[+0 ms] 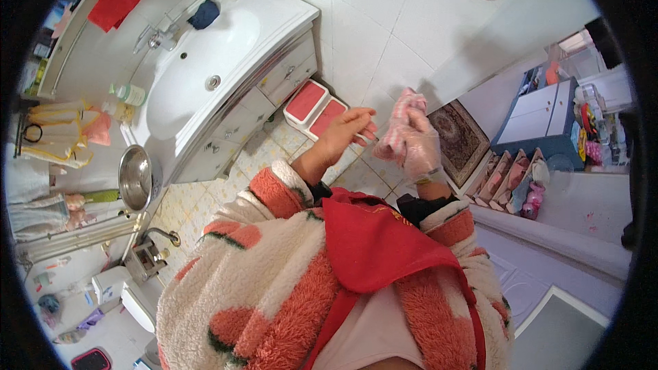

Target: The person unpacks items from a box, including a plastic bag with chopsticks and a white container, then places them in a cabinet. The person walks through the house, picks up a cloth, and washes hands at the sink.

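My right hand (422, 149) wears a thin clear plastic glove and grips a bunched pink-and-white checked cloth (398, 126). Bare and empty, my left hand (345, 133) is held just left of the cloth, with its fingers apart and slightly bent. A gap shows between those fingers and the cloth. Both hands are raised in front of a red apron (380, 246) worn over a fleece coat. Below and beyond the left hand, a step stool (321, 108) with red treads stands on the tiled floor.
At left is a white washbasin (241, 31) with a chrome faucet (157, 38), a dark blue cloth (204, 14) and a soap bottle (131, 95). A steel bowl (138, 177) sits by the basin's near end. Toward the right lie a patterned rug (458, 136) and a slipper rack (506, 180).
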Available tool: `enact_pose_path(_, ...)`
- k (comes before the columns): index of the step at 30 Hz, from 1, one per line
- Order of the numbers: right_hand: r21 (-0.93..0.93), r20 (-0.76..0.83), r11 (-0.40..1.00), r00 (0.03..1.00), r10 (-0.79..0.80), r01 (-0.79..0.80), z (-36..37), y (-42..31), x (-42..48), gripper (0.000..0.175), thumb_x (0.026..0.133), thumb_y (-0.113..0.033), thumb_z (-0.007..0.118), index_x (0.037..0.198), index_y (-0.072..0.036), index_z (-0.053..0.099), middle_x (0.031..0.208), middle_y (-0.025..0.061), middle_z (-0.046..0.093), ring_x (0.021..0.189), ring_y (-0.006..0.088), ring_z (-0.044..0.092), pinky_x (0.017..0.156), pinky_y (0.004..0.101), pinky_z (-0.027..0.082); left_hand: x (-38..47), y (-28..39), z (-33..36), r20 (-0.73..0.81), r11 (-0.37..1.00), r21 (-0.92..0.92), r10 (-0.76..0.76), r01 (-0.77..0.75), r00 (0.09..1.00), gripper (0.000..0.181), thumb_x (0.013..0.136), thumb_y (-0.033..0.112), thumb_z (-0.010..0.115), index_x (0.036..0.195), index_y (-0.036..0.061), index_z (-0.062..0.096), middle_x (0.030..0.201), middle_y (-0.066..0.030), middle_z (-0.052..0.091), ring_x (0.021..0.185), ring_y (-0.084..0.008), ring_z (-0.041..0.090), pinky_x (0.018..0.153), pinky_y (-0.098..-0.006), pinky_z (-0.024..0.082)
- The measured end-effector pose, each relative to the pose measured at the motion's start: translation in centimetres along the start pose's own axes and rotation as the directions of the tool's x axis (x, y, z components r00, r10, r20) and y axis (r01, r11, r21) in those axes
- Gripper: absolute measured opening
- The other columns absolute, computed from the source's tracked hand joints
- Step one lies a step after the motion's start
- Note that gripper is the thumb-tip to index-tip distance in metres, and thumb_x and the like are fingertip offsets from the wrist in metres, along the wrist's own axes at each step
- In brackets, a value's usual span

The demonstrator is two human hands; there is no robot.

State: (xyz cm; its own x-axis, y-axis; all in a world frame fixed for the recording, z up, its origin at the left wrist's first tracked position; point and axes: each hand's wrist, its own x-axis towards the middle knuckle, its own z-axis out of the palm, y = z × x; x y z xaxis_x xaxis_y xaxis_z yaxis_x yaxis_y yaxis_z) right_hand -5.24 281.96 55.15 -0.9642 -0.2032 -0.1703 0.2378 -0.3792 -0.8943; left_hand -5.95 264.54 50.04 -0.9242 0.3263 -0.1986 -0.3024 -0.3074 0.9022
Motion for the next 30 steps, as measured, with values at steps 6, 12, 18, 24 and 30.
enact_pose_path(6,-0.539,0.27,0.778,0.941,-0.203,0.323,-1.0,0.7,0.1,0.022,0.079,-0.005,0.061,0.1,-0.001,0.058,0.086,0.0018,0.059,0.077,0.0089,0.055,0.067,0.0245,0.046,1.3,-0.1,2.7,0.427,0.951,-0.28,-0.002,0.134,0.904,0.058,0.091,0.054,0.034,0.127,0.0088,0.04,0.122,-0.007,0.049,0.111,-0.0208,0.048,0.093,-0.0395,0.038)
enact_pose_path(12,-0.529,0.139,0.765,0.927,-0.347,0.366,-4.7,1.9,-0.6,0.01,0.081,-0.006,0.06,0.089,0.0,0.059,0.08,0.0027,0.059,0.073,0.0083,0.055,0.064,0.0248,0.046,4.3,-1.6,4.3,0.477,0.917,-0.356,0.013,0.179,0.879,0.042,0.09,0.032,0.05,0.123,0.0068,0.044,0.117,-0.0069,0.052,0.106,-0.0207,0.051,0.09,-0.038,0.041)
enact_pose_path(18,-0.409,-0.288,0.912,0.945,-0.156,0.026,-13.0,-2.3,-4.5,0.024,0.087,-0.024,0.056,0.094,-0.001,0.056,0.082,0.0053,0.061,0.072,0.0123,0.058,0.06,0.028,0.048,9.6,-3.5,11.8,0.445,0.95,-0.287,0.015,0.127,0.895,0.026,0.09,0.022,0.05,0.11,0.0055,0.053,0.103,-0.0035,0.058,0.094,-0.0169,0.055,0.085,-0.0339,0.042)
enact_pose_path(24,0.483,-0.124,0.827,0.911,0.392,-0.29,-17.1,-0.6,-6.2,0.064,0.086,-0.058,0.039,0.123,-0.006,0.041,0.115,0.015,0.053,0.094,0.0282,0.058,0.075,0.0424,0.051,10.8,-4.8,15.8,0.554,0.99,0.056,-0.14,0.131,0.821,0.027,0.091,0.019,0.05,0.112,0.0028,0.055,0.102,-0.0053,0.06,0.094,-0.0163,0.056,0.084,-0.0323,0.044)
enact_pose_path(30,-0.185,-0.161,0.937,0.932,-0.326,0.296,-22.4,0.7,-4.1,0.057,0.09,-0.04,0.043,0.136,-0.01,0.027,0.137,0.0103,0.035,0.123,0.0245,0.039,0.097,0.0389,0.037,15.7,-6.2,20.3,0.585,0.907,-0.1,-0.279,0.409,0.762,0.033,0.092,0.02,0.047,0.121,0.0037,0.047,0.108,-0.0065,0.058,0.099,-0.0186,0.057,0.087,-0.0353,0.046)
